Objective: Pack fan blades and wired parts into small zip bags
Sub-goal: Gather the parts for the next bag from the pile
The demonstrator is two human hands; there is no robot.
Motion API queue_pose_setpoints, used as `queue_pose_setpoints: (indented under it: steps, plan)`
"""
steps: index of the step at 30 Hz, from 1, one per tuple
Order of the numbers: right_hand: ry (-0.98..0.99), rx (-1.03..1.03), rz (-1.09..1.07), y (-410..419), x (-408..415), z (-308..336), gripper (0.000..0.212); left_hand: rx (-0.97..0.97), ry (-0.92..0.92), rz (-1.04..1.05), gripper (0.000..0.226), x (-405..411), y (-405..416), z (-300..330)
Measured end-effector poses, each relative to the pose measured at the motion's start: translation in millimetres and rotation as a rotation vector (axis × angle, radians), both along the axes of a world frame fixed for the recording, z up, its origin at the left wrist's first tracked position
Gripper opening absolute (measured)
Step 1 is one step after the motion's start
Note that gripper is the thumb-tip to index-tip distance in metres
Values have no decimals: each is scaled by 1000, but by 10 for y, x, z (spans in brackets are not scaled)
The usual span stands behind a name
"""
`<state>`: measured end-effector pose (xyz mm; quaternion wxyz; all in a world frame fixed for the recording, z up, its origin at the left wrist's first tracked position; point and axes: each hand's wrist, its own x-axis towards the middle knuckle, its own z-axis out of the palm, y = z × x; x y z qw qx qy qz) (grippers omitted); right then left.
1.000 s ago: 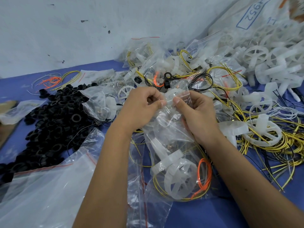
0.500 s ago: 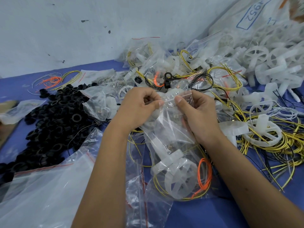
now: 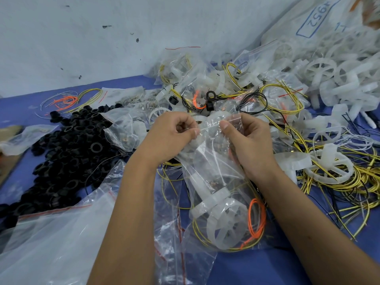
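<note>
Head view, item by item.

Left hand (image 3: 174, 136): fingers curled, thumb and forefinger pinching the top edge of the zip bag (image 3: 218, 182). Compared with half a second and a second back, it sits a little further from the other hand, so a longer run of the seal strip now shows between the two thumbs.

Right hand (image 3: 244, 140): thumb pressed on the bag's top edge, fingers curled behind the plastic, clamped on the same bag. Position much as before.

Zip bag: held up between both hands, mouth at the fingertips, body hanging toward the person. Contents: a white fan blade (image 3: 226, 223) at the bottom, an orange wire loop (image 3: 257, 217) just right of it, yellow wire (image 3: 205, 239) coiled round the base. Contents have not shifted.

Reading: the widening pinch suggests the seal is being run shut along its length; whether it is fully closed cannot be told. Filling of this bag appears done.

Beyond the hands: a heap of filled bags (image 3: 195, 85). Right of the right hand: loose fan blades (image 3: 329, 169) on tangled yellow wires. Left of the left hand: a pile of black rings (image 3: 67, 145). Below the left forearm: a large empty bag (image 3: 51, 239).
</note>
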<state>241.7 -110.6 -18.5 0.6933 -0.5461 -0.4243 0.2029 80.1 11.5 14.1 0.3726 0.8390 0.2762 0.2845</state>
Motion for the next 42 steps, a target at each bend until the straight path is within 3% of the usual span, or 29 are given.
queue_pose_setpoints:
  steps: [17, 23, 29, 34, 42]
  plan:
    - [57, -5, 92, -34, -40, 27, 12, 9, -23, -23, 9, 28, -13, 7]
    - [61, -30, 45, -16, -47, 19, 11, 13, -30, -7, 25, 19, -18, 10]
    - [75, -36, 47, -40, -46, 28, 11, -38, -68, 36, 14, -7, 1, -20]
    - [59, -35, 45, -31, -39, 15, 11, -110, -63, 27, 20, -58, 38, -36]
    - [72, -38, 29, -17, -20, -13, 9, -72, -64, 32, 23, -46, 29, -36]
